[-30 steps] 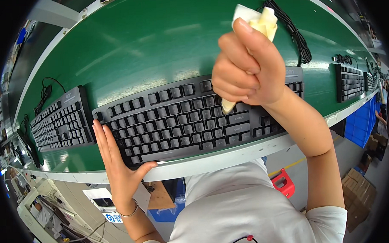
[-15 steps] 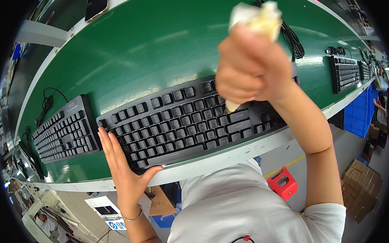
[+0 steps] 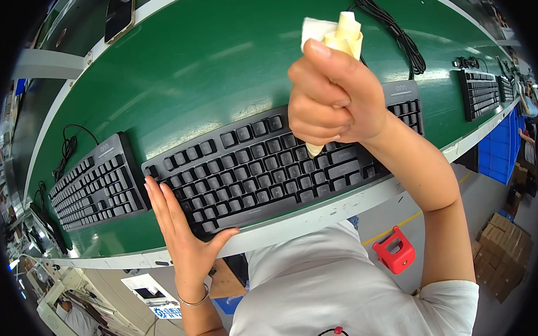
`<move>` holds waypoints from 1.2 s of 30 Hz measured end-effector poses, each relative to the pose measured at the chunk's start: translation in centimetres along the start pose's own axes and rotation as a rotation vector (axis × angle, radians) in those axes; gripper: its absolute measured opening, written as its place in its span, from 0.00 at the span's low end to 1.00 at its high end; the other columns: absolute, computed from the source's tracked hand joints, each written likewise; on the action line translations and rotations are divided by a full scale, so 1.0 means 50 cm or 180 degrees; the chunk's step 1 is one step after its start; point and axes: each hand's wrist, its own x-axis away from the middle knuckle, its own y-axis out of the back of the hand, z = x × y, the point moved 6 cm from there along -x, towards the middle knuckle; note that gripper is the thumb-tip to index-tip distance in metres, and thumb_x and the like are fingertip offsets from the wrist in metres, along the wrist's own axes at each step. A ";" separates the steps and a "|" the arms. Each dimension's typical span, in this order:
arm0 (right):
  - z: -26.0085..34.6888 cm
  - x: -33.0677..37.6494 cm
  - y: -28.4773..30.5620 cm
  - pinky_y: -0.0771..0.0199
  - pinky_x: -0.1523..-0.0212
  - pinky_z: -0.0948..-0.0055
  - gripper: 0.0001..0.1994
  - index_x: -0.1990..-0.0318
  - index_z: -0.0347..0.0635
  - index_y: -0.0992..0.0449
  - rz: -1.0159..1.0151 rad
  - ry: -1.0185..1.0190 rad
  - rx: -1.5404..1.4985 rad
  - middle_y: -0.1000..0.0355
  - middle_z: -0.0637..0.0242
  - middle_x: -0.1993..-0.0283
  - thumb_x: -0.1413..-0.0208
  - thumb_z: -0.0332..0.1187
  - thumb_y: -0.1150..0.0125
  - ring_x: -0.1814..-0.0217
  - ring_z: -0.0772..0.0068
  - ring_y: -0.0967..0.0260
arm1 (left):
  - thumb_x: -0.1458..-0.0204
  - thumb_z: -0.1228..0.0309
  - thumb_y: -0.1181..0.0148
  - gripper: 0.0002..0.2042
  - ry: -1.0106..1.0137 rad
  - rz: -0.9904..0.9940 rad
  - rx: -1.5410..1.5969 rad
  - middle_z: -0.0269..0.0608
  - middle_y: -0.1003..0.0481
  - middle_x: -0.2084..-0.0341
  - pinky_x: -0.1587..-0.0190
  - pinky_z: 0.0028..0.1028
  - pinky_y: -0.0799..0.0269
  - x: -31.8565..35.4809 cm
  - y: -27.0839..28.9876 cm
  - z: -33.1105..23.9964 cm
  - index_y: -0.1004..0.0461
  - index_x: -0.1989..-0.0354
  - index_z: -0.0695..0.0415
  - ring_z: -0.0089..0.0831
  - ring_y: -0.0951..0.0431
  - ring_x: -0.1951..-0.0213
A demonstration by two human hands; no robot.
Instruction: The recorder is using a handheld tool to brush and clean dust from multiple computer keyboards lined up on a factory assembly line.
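A black keyboard (image 3: 244, 146) lies in front of me on the green workbench, near its front edge. Flat along the keyboard's left end rests my left hand (image 3: 185, 236), its fingers stretched out and its thumb apart near the bottom edge. Above the right half of the keys, my right hand (image 3: 332, 97) is closed in a fist around a roll of pale yellow and white cloth or paper (image 3: 348, 36). A narrow pale tip pokes out below the fist, over the keys; whether it touches them I cannot tell. The fist and forearm cover part of the keyboard.
Another black keyboard (image 3: 97, 183) stands close on the left, and a further keyboard (image 3: 480, 95) lies far right. A coiled black cable (image 3: 395, 36) runs behind my right hand. A phone (image 3: 120, 16) lies at the back left. Below the bench are a red stool (image 3: 395, 250) and cardboard boxes (image 3: 502, 249).
My right fist has moved slightly left and no longer looks blurred, with the pale tip still below it. My left hand stays against the keyboard's end. The whole view has shifted a little.
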 end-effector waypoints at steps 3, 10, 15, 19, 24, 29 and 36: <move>0.006 -0.011 -0.008 0.62 0.91 0.83 0.24 0.83 0.53 0.45 -0.0302 -0.0171 0.0453 0.54 0.78 0.93 0.30 0.44 0.66 0.92 0.85 0.67 | 0.67 0.44 0.27 0.62 -0.0016 -0.0003 -0.0009 0.62 0.62 0.29 0.30 0.48 0.58 0.004 0.005 0.003 0.59 0.28 0.61 0.58 0.61 0.28; -0.002 0.015 0.002 0.58 0.90 0.82 0.22 0.82 0.52 0.44 -0.0269 -0.0137 0.0551 0.51 0.78 0.92 0.32 0.43 0.61 0.92 0.85 0.62 | 0.67 0.46 0.26 0.62 -0.0108 0.0072 0.0138 0.61 0.63 0.29 0.30 0.48 0.58 -0.009 0.002 -0.005 0.59 0.27 0.60 0.58 0.60 0.28; -0.023 0.010 -0.041 0.49 0.89 0.82 0.18 0.79 0.48 0.37 -0.0772 -0.1094 0.1929 0.45 0.76 0.90 0.41 0.42 0.40 0.91 0.83 0.53 | 0.67 0.48 0.25 0.60 -0.0038 0.0000 -0.0021 0.61 0.62 0.29 0.30 0.50 0.58 0.010 0.024 -0.006 0.58 0.27 0.58 0.59 0.60 0.28; 0.051 0.065 -0.042 0.48 0.89 0.80 0.20 0.80 0.49 0.38 -0.1194 0.0309 0.1042 0.48 0.76 0.91 0.33 0.40 0.54 0.92 0.82 0.55 | 0.64 0.51 0.25 0.57 -0.0318 -0.0045 -0.0014 0.61 0.61 0.29 0.31 0.52 0.56 0.012 0.005 -0.014 0.56 0.28 0.56 0.61 0.60 0.29; 0.084 0.214 0.000 0.52 0.88 0.81 0.24 0.85 0.54 0.47 -0.2706 0.1981 0.0863 0.52 0.77 0.92 0.35 0.39 0.51 0.91 0.83 0.60 | 0.61 0.54 0.27 0.54 -0.0485 0.0094 -0.0107 0.62 0.60 0.29 0.32 0.53 0.54 0.003 0.016 -0.021 0.55 0.28 0.56 0.63 0.61 0.29; 0.064 0.235 0.016 0.54 0.88 0.81 0.23 0.85 0.54 0.47 -0.3188 0.2140 0.1145 0.52 0.77 0.91 0.35 0.39 0.53 0.91 0.83 0.59 | 0.59 0.57 0.28 0.51 -0.0506 0.0270 -0.0256 0.62 0.61 0.29 0.33 0.55 0.54 0.000 0.024 -0.030 0.55 0.28 0.56 0.65 0.61 0.29; 0.020 0.252 0.022 0.57 0.88 0.81 0.23 0.84 0.54 0.47 -0.3429 0.2745 0.0502 0.55 0.79 0.91 0.32 0.41 0.57 0.90 0.84 0.62 | 0.58 0.58 0.28 0.51 -0.0634 0.0450 -0.0306 0.63 0.62 0.29 0.33 0.56 0.53 0.000 0.030 -0.046 0.56 0.28 0.56 0.66 0.62 0.30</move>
